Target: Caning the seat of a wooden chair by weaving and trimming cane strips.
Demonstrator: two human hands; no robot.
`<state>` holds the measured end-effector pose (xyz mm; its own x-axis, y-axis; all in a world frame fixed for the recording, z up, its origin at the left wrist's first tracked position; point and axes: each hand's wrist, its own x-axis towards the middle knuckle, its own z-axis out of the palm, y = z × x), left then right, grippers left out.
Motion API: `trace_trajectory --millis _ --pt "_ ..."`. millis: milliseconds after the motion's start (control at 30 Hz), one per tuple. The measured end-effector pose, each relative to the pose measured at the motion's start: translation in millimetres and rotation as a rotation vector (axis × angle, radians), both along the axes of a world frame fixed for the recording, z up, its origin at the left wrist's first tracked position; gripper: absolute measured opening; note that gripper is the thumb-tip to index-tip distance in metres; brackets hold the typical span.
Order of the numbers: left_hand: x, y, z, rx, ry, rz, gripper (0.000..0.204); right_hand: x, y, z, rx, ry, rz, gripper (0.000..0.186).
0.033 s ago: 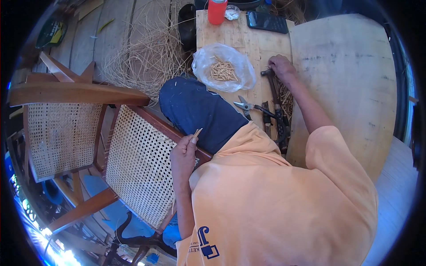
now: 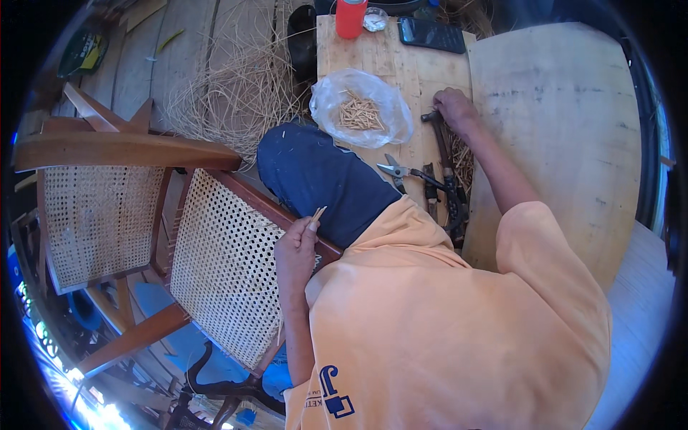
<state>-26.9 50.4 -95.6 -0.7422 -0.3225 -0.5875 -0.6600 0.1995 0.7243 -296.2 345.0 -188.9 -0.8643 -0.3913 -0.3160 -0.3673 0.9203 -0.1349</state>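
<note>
My left hand (image 2: pixel 295 247) pinches a few thin wooden pegs (image 2: pixel 319 213) between thumb and fingers, above the edge of a chair's woven cane seat (image 2: pixel 226 265) and beside my knee. On the right, my right hand (image 2: pixel 455 111) is lowered with bent fingers by the head of a hammer (image 2: pixel 442 140); its fingertips, and anything in them, are hidden. Below that hand lie pruning shears (image 2: pixel 401 170), a dark-handled tool (image 2: pixel 430 188) and a heap of thin wooden pieces (image 2: pixel 464 159). A clear plastic bag (image 2: pixel 326 107) holds many short pegs (image 2: pixel 360 115).
The chair's cane backrest (image 2: pixel 100 222) and wooden armrest (image 2: pixel 129 152) stand at the left. Loose cane strands (image 2: pixel 236 93) cover the floor planks. A red container (image 2: pixel 350 18) and a phone (image 2: pixel 431 35) sit at the board's far end. A large plywood sheet (image 2: pixel 559 143) fills the right.
</note>
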Motion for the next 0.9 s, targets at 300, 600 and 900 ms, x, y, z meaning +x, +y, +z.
trace_trajectory --millis 300,600,900 --pt "3.5 -0.6 -1.4 0.011 0.008 0.016 0.023 3.8 3.9 1.7 -0.588 0.149 -0.375 0.015" --pt "4.8 1.3 -7.3 0.005 0.087 0.055 0.021 43.8 -58.9 55.2 -1.169 -0.26 -0.567 0.02" --pt "7.5 0.2 -6.8 -0.006 0.094 0.036 0.022 44.2 -103.5 40.7 -0.833 -0.382 -0.301 0.021"
